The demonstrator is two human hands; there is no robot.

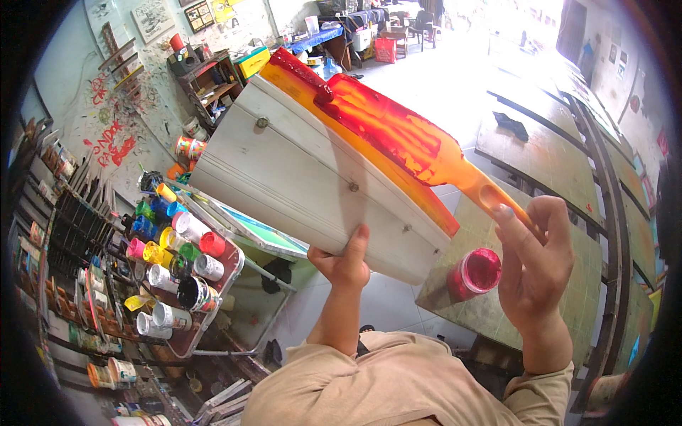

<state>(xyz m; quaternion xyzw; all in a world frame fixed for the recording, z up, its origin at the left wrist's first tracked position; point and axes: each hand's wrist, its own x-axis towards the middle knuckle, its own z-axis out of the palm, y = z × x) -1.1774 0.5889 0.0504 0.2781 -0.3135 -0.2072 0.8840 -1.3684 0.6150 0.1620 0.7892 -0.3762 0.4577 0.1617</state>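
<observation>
Squeegee (284, 156) and spatula (419, 145) are gripped in the fingers of left hand (347, 266) and right hand (534, 259), pot (481, 271) set near table's (490, 310) left edge, wall (145, 113) lettered red.

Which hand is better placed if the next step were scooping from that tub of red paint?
Probably the right hand: it holds the orange spatula and appears closer to the red tub. The left hand looks farther off and is occupied gripping the long grey squeegee.

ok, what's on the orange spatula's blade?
Glossy red, ink-like material is smeared in streaks over the near face of the orange spatula. Its far face is turned away, so anything there can't be seen.
</observation>
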